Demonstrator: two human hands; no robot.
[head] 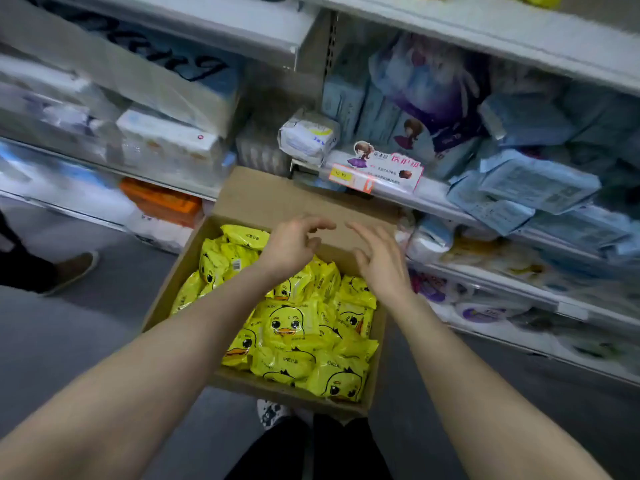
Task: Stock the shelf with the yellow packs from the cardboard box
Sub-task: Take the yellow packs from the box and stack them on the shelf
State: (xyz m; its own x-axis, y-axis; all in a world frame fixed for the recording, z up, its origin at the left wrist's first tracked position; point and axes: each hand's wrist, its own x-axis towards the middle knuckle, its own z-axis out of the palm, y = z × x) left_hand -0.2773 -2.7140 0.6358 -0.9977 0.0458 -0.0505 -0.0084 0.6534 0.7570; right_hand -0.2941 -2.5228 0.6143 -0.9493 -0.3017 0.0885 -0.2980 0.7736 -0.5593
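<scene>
An open cardboard box point(180, 271) is seen on the grey floor in front of the shelf point(408, 194), its far flap folded up against the shelf edge. The box is filled with yellow packs point(294, 327) (each printed with a cartoon duck face), piled loosely and overlapping. 2 bare forearms are stretched out over the box. The left hand point(294, 249) is held above the far end of the pile, its fingers curled loosely and nothing gripped in them. The right hand point(379, 261) is held just beside it, fingers spread and relaxed, palm turned inward, likewise empty. The 2 hands are near each other but apart. Pale blue packets point(530, 188) are stacked untidily on the shelf to the right, and a pink price label point(377, 173) is fixed to its front edge.
</scene>
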